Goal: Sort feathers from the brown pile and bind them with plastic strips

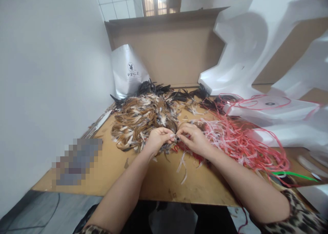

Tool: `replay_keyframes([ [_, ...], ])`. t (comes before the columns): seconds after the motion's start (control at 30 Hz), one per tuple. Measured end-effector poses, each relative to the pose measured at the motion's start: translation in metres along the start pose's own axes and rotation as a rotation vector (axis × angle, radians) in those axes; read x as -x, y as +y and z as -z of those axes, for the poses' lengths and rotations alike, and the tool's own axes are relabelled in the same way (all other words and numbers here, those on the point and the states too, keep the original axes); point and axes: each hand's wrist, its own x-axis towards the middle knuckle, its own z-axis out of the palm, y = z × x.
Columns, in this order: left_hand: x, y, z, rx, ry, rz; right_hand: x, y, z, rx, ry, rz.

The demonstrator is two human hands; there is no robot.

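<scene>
Working above the worktop, I note my left hand and right hand nearly meeting, each pinching a small item, too small to identify. Brown feathers lie heaped just beyond the left; pink strings tangle rightward. Behind stand a white bag, then cardboard.

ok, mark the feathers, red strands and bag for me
Feathers (145,119): head view, middle of the brown pile.
Red strands (243,143): head view, middle of the tangle.
Bag (130,74): head view, front face, by the lettering.
</scene>
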Motion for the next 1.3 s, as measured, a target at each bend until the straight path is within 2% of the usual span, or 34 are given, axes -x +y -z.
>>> replay_keyframes([
  [0.3,-0.001,-0.002,0.005,0.086,-0.023,0.091,0.001,-0.001,0.001,0.039,-0.079,0.075],
  [0.57,0.004,0.003,-0.002,-0.118,-0.015,-0.064,0.001,-0.002,-0.001,-0.099,0.03,-0.014],
  [0.83,0.008,0.0,-0.009,-0.25,0.002,-0.22,0.002,0.003,-0.006,-0.102,-0.002,-0.085],
  [1.07,0.013,0.003,-0.01,-0.541,0.071,-0.455,0.001,0.004,-0.006,-0.134,-0.014,-0.099],
  [1.3,0.016,0.008,-0.012,-0.649,0.085,-0.56,0.001,0.01,-0.006,-0.225,-0.036,-0.151],
])
